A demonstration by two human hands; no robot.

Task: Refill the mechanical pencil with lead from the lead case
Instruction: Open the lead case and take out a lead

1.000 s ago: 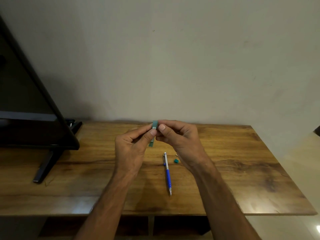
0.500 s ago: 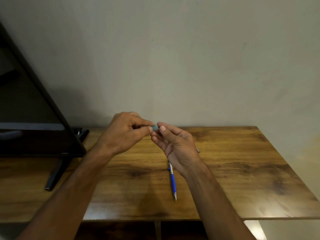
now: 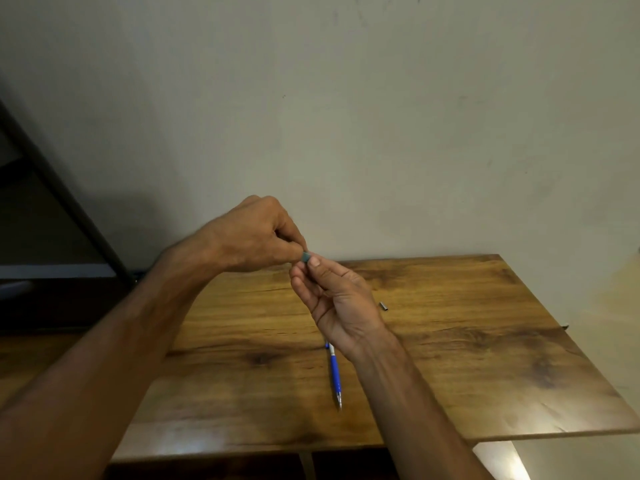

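Note:
Only the end of the small teal lead case (image 3: 306,256) shows, raised above the table and mostly hidden inside my left hand (image 3: 254,235), which is closed around it. The thumb and fingertips of my right hand (image 3: 337,297) pinch at the case's exposed end, palm turned up. Whether a lead is between those fingers I cannot tell. A blue and white mechanical pencil (image 3: 334,375) lies on the wooden table (image 3: 485,341) below my right wrist, tip toward me, its upper end hidden by the wrist.
A small dark metal piece (image 3: 383,306) lies on the table right of my right hand. A large dark screen (image 3: 52,220) leans at the far left on a stand. A plain wall stands behind the table. The table's right edge runs diagonally.
My left hand has turned over and now covers most of the case, which stood upright a second ago. Both hands rose slightly. The small teal cap near the pencil is out of sight.

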